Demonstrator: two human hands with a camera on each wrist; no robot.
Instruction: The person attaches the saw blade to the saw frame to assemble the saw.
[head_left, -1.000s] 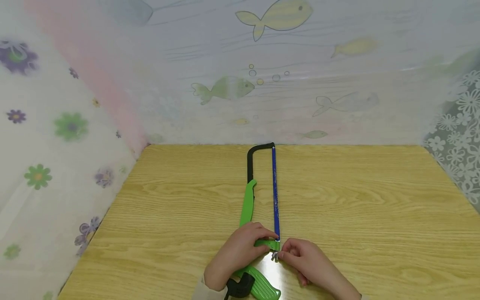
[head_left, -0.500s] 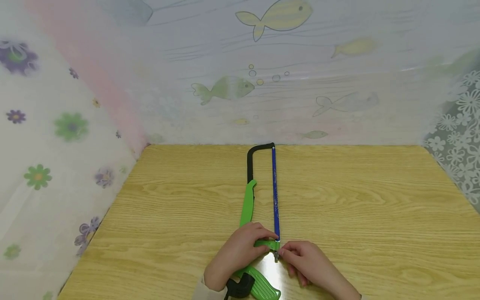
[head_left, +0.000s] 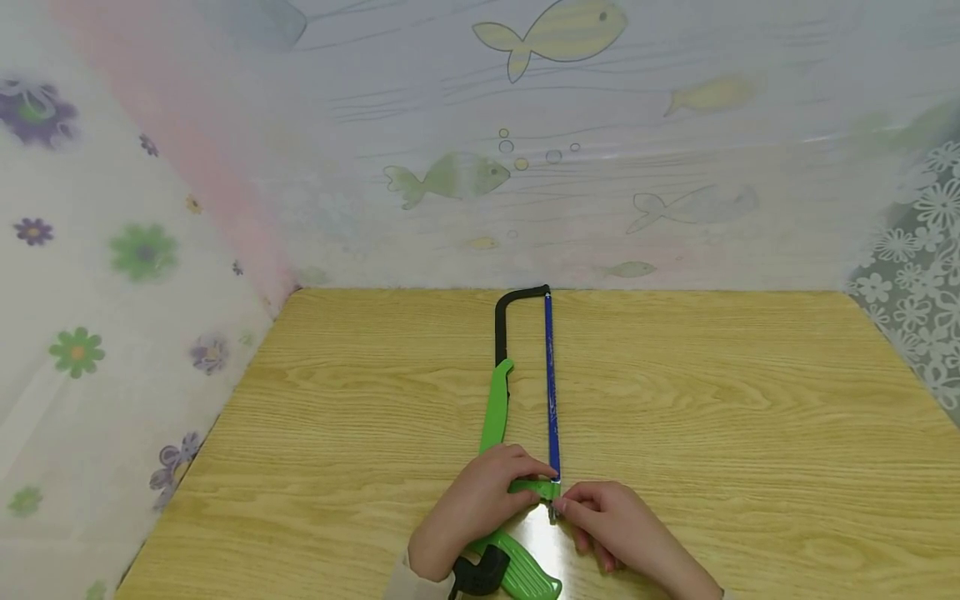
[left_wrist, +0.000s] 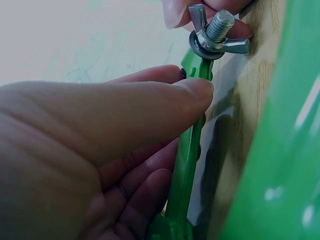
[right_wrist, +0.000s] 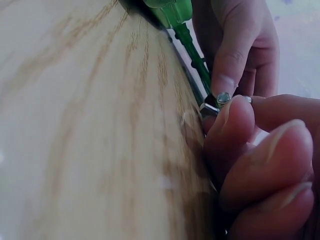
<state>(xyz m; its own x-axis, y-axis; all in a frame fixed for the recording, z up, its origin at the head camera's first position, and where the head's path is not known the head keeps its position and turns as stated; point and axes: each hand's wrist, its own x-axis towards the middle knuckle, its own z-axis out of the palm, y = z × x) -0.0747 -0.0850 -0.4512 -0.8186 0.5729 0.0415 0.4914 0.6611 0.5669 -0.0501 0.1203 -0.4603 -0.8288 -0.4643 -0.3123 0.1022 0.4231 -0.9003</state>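
A hacksaw with a green and black frame point(head_left: 494, 412) lies flat on the table, its blue blade point(head_left: 551, 383) to the right. My left hand point(head_left: 476, 496) grips the green crosspiece point(left_wrist: 186, 170) at the blade's near end, thumb on one side and fingers on the other. A metal wing nut point(left_wrist: 236, 46) sits on a threaded bolt point(left_wrist: 220, 27) just beyond my left thumb. My right hand point(head_left: 618, 521) pinches the wing nut between thumb and forefinger, the other fingers curled. In the right wrist view, these fingers partly hide the nut beside the bolt end point(right_wrist: 223, 98).
The saw's green grip point(head_left: 528, 571) with a black part point(head_left: 480, 571) lies below my left wrist. The wood-grain table point(head_left: 712, 392) meets a fish-patterned back wall point(head_left: 570, 217) near the saw's far end. A flower-patterned wall point(head_left: 112, 308) borders the left side.
The wing nut has turned, its wings standing at a different angle. My right fingertips have shifted slightly around it. The left hand and saw have stayed in place.
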